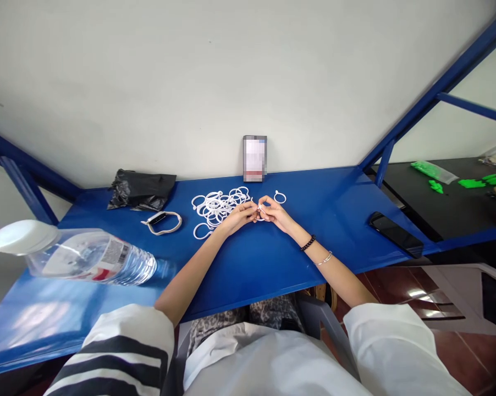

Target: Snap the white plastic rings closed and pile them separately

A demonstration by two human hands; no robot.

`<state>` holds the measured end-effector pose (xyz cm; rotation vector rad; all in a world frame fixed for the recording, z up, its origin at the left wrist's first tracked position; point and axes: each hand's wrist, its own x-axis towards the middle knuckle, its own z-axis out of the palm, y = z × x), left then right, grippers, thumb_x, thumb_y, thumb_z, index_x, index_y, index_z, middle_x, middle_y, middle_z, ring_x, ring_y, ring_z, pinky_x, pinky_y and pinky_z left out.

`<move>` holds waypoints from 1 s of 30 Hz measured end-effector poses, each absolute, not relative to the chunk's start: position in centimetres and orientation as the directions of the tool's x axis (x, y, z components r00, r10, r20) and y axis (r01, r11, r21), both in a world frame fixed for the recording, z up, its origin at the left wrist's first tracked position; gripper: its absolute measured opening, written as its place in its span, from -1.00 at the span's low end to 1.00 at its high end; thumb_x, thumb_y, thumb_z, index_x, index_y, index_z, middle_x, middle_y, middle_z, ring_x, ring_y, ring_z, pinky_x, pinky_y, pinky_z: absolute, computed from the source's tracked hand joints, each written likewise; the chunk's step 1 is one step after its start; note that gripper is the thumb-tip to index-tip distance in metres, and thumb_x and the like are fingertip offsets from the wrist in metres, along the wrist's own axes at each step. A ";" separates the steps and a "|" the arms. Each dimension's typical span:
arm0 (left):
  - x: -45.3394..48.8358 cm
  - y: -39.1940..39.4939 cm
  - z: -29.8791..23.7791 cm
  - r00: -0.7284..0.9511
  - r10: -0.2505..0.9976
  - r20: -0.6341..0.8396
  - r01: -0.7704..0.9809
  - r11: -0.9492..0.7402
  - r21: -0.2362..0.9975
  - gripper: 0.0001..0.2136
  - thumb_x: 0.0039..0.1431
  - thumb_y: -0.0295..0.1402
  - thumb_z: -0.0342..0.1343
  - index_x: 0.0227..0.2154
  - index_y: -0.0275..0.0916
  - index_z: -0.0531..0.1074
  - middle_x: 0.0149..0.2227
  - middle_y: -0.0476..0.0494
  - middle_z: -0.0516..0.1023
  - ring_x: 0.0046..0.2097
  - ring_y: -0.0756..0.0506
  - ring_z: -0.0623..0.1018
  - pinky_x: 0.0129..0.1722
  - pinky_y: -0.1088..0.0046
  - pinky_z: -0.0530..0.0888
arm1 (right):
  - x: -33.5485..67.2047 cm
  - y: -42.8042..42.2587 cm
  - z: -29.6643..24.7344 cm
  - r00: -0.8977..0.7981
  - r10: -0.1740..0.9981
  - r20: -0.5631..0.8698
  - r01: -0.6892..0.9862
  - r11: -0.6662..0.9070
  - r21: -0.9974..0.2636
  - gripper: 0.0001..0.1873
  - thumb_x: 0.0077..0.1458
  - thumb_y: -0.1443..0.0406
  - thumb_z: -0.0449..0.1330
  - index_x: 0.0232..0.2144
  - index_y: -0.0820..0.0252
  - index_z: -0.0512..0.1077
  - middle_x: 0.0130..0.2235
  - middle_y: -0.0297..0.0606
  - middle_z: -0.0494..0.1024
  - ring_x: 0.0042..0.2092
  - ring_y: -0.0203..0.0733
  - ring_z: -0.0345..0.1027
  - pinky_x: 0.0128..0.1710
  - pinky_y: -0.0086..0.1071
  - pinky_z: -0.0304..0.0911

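Note:
Both hands meet over the blue table, fingertips pinched together at a small white ring (261, 219), mostly covered by my fingers. My left hand (240, 216) grips it from the left, its fingers closed. From the other side my right hand (276, 213) pinches it between thumb and fingertips. A loose pile of white plastic rings (215, 208), each with a small knob or clasp, lies beside my left hand. One single white ring (280, 197) rests apart, just beyond my right hand.
A tall water bottle (95, 256) stands at the left front. Behind it are a watch (165, 223) and a black plastic bag (143, 190). A phone-like screen (254, 159) leans on the wall; a dark phone (396, 235) lies right. Blue frame bars (429, 93) flank the table (248, 269).

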<state>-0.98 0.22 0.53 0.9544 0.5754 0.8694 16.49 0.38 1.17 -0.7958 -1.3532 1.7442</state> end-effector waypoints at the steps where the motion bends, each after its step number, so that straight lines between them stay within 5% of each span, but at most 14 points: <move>1: -1.0 0.2 0.5 0.546 0.836 -0.054 -0.376 0.302 0.876 -0.74 0.00 -0.23 0.32 -0.43 -0.31 0.43 -0.58 0.04 0.33 -0.49 0.08 0.32 -0.37 0.50 0.33 | 16.5 0.3 1.2 -0.501 0.865 -0.020 -0.195 -0.135 -0.971 -0.63 0.00 0.06 0.28 -0.29 0.12 0.26 -0.66 -0.58 0.18 -0.62 -0.42 -0.06 -0.52 -0.47 -0.02; 11: -1.2 0.5 0.2 0.578 0.813 -0.062 -0.401 0.349 0.847 -0.77 0.03 -0.25 0.30 -0.39 -0.32 0.47 -0.59 0.04 0.28 -0.45 0.05 0.36 -0.35 0.50 0.33 | 16.2 0.1 1.7 -0.478 0.877 -0.045 -0.208 -0.162 -0.965 -0.64 0.01 0.06 0.28 -0.30 0.13 0.26 -0.65 -0.53 0.22 -0.58 -0.40 0.00 -0.55 -0.46 -0.18; 22: -1.3 0.7 0.2 0.555 0.830 -0.060 -0.452 0.361 0.816 -0.74 0.04 -0.22 0.30 -0.31 -0.31 0.49 -0.59 0.04 0.27 -0.38 0.00 0.41 -0.29 0.48 0.36 | 16.3 0.6 1.3 -0.435 0.897 -0.077 -0.286 -0.219 -0.933 -0.67 -0.01 0.10 0.29 -0.28 0.17 0.36 -0.60 -0.48 0.25 -0.57 -0.40 0.02 -0.55 -0.46 -0.11; 30: -1.3 0.5 0.2 0.560 0.828 -0.035 -0.426 0.324 0.845 -0.70 0.07 -0.19 0.28 -0.52 -0.29 0.35 -0.62 0.05 0.24 -0.39 0.00 0.42 -0.29 0.47 0.36 | 16.7 0.7 1.6 -0.525 0.848 -0.074 -0.262 -0.244 -0.934 -0.65 -0.01 0.15 0.31 -0.21 0.21 0.44 -0.62 -0.50 0.23 -0.54 -0.40 0.02 -0.47 -0.45 0.02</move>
